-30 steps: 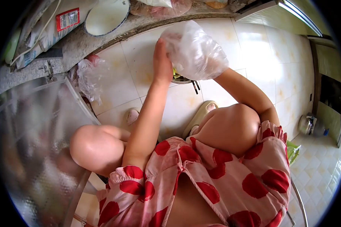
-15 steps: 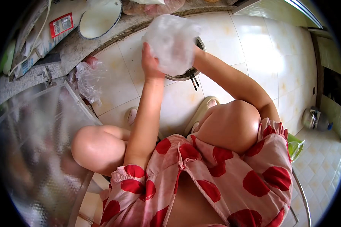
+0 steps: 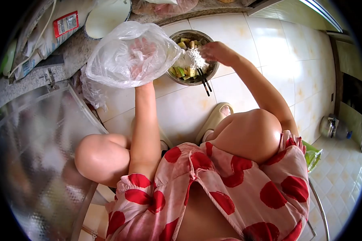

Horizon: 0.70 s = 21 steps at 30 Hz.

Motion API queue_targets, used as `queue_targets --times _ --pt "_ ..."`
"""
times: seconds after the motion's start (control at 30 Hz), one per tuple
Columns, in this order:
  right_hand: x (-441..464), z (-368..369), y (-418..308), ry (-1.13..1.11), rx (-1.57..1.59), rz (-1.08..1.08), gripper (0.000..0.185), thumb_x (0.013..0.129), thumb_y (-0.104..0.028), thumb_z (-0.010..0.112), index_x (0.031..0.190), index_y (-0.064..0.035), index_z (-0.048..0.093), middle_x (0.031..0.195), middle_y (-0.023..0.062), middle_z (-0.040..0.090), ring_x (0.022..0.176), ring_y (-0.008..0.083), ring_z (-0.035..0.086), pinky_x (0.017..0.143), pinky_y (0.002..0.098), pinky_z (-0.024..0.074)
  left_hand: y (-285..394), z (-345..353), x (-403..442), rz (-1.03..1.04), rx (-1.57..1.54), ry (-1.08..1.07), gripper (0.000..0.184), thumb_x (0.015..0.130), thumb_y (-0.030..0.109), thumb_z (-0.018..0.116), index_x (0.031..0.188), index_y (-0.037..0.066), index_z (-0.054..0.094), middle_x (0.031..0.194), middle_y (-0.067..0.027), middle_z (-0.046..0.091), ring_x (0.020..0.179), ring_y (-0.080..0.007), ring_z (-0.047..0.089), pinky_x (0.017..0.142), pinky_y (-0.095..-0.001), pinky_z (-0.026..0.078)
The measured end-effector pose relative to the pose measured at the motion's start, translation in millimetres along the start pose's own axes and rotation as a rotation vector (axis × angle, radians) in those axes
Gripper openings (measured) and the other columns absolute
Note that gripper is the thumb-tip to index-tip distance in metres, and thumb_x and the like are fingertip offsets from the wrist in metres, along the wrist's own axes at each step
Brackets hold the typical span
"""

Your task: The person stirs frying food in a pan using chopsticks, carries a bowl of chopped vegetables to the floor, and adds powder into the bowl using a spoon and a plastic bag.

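Note:
My left hand [image 3: 142,58] holds up a clear plastic bag [image 3: 108,60], its fingers showing blurrily through the film. The bag's wide mouth gapes, and some white residue seems to cling inside. My right hand [image 3: 219,53] hangs over the right side of a metal bowl [image 3: 194,83], fingers bent together and pointing down at a heap of white powder [image 3: 196,59]. Whether anything is pinched in them is hidden. Around the powder lie chopped green and pale pieces of food [image 3: 179,72]. Dark chopsticks [image 3: 204,82] lean over the bowl's near rim.
The bowl stands on the tiled floor [image 3: 237,36] before my slippers [image 3: 214,119]. A stone ledge [image 3: 74,56] at the left carries a white enamel basin [image 3: 107,18] and a large printed sack [image 3: 48,38]. A translucent panel [image 3: 40,160] stands at my left knee.
The plastic bag moved left, off the bowl, with my left hand, uncovering the food and white powder. My right hand came out from behind the bag and now shows over the bowl's right side.

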State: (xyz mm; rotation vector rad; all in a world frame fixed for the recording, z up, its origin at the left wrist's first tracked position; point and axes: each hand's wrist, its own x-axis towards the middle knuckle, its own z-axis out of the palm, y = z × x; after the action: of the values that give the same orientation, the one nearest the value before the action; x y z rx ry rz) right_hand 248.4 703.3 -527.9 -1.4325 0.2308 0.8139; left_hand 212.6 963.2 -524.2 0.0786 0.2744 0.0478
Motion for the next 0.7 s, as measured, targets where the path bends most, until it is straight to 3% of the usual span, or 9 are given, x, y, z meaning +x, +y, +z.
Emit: queue_targets --times 0.1,0.13,0.2,0.33,0.4,0.7 --pt "-0.6 14.6 9.2 -0.022 -0.267 -0.025 0.020 0.083 -0.004 0.047 0.097 0.0058 0.058 0.086 0.0133 0.062 0.073 0.0217 0.063 0.058 0.0321 0.0519 1.4 -4.5 4.3 -0.003 0.039 -0.007 0.036 0.085 0.035 0.047 0.113 0.013 0.048 0.122 -0.0070 0.047 0.117 -0.0289 0.039 0.097 -0.0543 0.028" --pt "0.3 18.7 9.0 -0.026 -0.266 -0.022 0.020 0.083 -0.004 0.047 0.097 0.0058 0.058 0.086 0.0133 0.062 0.073 0.0217 0.063 0.058 0.0321 0.0519 2.8 -7.5 3.4 0.000 0.040 -0.004 0.036 0.085 0.035 0.047 0.113 0.013 0.048 0.122 -0.0070 0.047 0.117 -0.0289 0.039 0.097 -0.0543 0.028" --pt "-2.0 26.6 -1.2 0.054 -0.615 -0.170 0.020 0.079 -0.003 0.052 0.096 0.0059 0.058 0.081 0.0182 0.062 0.072 0.0237 0.063 0.058 0.0328 0.0510 1.7 -5.9 1.9 -0.027 0.014 0.012 0.038 0.085 0.037 0.047 0.114 0.014 0.048 0.121 -0.0067 0.047 0.117 -0.0290 0.039 0.097 -0.0546 0.028" --pt "4.8 26.1 6.9 0.113 -0.727 -0.329 0.021 0.078 -0.004 0.054 0.097 0.0010 0.060 0.081 0.0187 0.062 0.076 0.0253 0.063 0.062 0.0327 0.0499 -6.0 -2.9 1.2 0.021 0.013 0.034 0.041 0.084 0.039 0.048 0.117 0.014 0.047 0.122 -0.0065 0.046 0.117 -0.0295 0.038 0.098 -0.0551 0.027" --pt "5.9 24.9 8.0 0.124 -0.748 -0.338 0.021 0.077 -0.004 0.054 0.097 0.0005 0.060 0.084 0.0182 0.062 0.077 0.0264 0.062 0.065 0.0328 0.0501 -5.1 -5.1 -0.1 -0.008 0.049 -0.041 0.044 0.083 0.041 0.049 0.119 0.015 0.046 0.123 -0.0065 0.044 0.118 -0.0297 0.037 0.098 -0.0550 0.026" --pt "2.4 28.3 0.5 0.117 -0.646 -0.356 0.022 0.078 -0.002 0.052 0.099 0.0002 0.059 0.093 0.0167 0.061 0.085 0.0255 0.061 0.070 0.0318 0.0514 -9.7 -2.7 -2.3 -0.012 -0.014 0.033 0.046 0.084 0.042 0.048 0.120 0.014 0.043 0.124 -0.0050 0.043 0.118 -0.0292 0.038 0.098 -0.0560 0.026"
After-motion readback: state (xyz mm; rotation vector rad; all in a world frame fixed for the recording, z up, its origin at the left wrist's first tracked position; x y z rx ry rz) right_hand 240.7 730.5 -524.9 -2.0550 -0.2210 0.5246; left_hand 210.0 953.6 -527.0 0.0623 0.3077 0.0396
